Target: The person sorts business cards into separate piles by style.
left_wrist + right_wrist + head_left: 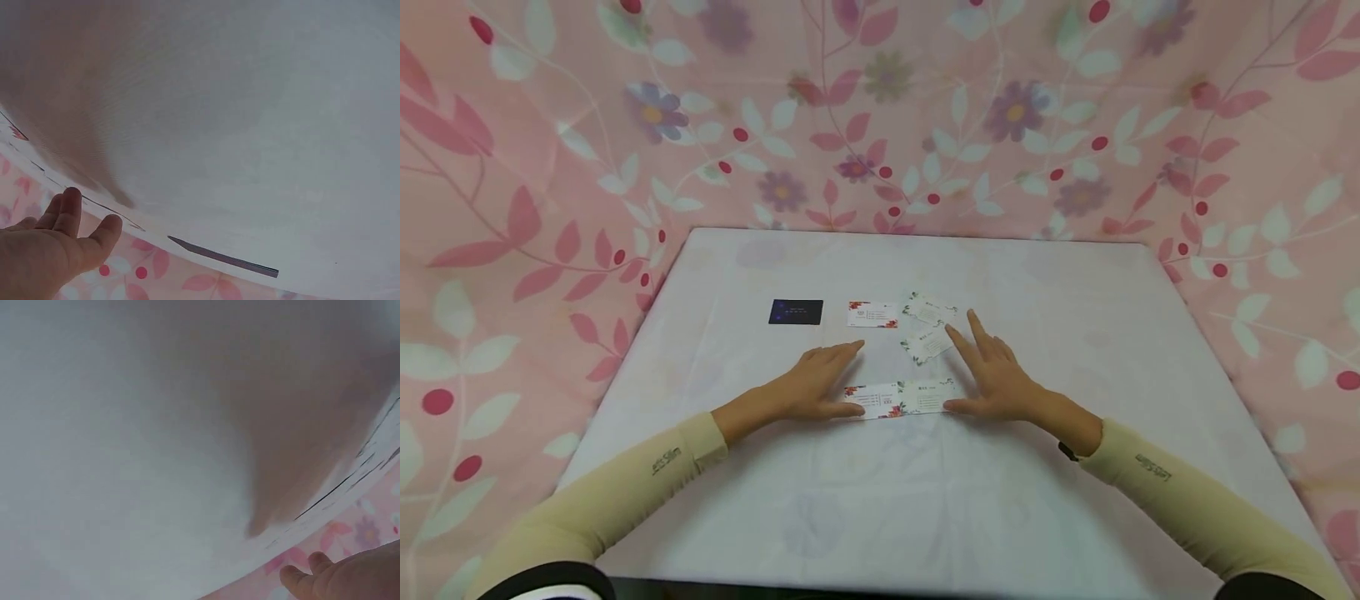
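Observation:
Two white cards lie end to end near the middle of the table: one with red flowers (872, 402) on the left, one with green leaves (927, 397) on the right. My left hand (820, 379) is spread beside the left card, its thumb right at the outer end. Mirroring it, my right hand (1000, 379) has its thumb at the right card's outer edge. Its extended fingers reach toward two leaf-patterned cards, one lower (925, 344) and one upper (928, 309). In the wrist views the left hand (59, 250) and right hand (347, 575) show straight fingers holding nothing.
Farther back lie a white red-flowered card (872, 315) and a dark card (796, 312), also seen edge-on as a dark strip (225, 257) in the left wrist view. A white cloth covers the table (850, 492). Pink floral fabric (880, 117) hangs around it.

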Demonstrator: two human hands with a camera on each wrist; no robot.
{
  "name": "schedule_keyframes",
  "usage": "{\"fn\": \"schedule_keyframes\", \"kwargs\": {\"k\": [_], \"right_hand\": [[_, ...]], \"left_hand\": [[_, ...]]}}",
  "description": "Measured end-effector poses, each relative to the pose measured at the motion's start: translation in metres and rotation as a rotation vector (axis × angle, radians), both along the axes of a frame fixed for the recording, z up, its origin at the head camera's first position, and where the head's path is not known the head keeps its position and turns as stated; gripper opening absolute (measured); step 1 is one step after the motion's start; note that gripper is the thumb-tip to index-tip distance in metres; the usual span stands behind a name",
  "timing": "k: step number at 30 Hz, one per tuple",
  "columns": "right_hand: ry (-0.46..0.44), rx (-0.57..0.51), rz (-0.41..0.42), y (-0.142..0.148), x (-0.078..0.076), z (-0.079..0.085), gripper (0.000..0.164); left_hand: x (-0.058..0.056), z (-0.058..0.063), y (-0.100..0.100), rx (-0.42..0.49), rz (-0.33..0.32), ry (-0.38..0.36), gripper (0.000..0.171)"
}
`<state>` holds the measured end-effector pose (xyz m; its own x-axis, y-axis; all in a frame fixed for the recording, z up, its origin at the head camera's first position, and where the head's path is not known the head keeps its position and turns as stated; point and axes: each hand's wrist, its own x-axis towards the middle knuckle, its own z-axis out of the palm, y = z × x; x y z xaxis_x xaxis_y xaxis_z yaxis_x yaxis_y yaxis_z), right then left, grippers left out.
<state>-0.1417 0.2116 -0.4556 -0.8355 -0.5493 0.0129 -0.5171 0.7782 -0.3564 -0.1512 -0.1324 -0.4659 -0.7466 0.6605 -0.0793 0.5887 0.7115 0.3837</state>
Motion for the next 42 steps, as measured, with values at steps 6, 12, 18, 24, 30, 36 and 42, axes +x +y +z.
{"fn": "schedule_keyframes", "kwargs": {"k": [6,12,18,24,30,36,42], "right_hand": [[-0.073,-0.072,0.107,-0.039,0.002,0.005,0.104],[-0.081,-0.023,0.188,-0.067,-0.002,0.004,0.086],[-0.109,0.034,0.214,-0.088,-0.003,-0.003,0.075],[-0.095,0.105,0.219,-0.1,-0.009,-0.002,0.067],[-0.152,0.139,0.24,-0.107,-0.016,0.004,0.055],[-0.176,0.119,0.219,-0.112,-0.018,0.003,0.044],[-0.168,0.074,0.14,-0.123,-0.02,-0.001,0.022]], "left_hand": [[0.0,0.001,0.002,-0.013,0.006,0.066,0.094],[0.001,-0.001,0.002,-0.031,0.015,0.063,0.079],[-0.001,-0.003,0.004,-0.069,0.008,0.102,0.066],[-0.002,-0.002,0.006,-0.09,-0.008,0.095,0.059],[-0.001,0.001,0.007,-0.091,-0.032,0.117,0.054],[0.001,-0.001,0.008,-0.073,-0.035,0.114,0.053],[0.003,-0.004,0.006,-0.054,-0.059,0.149,0.057]]}}
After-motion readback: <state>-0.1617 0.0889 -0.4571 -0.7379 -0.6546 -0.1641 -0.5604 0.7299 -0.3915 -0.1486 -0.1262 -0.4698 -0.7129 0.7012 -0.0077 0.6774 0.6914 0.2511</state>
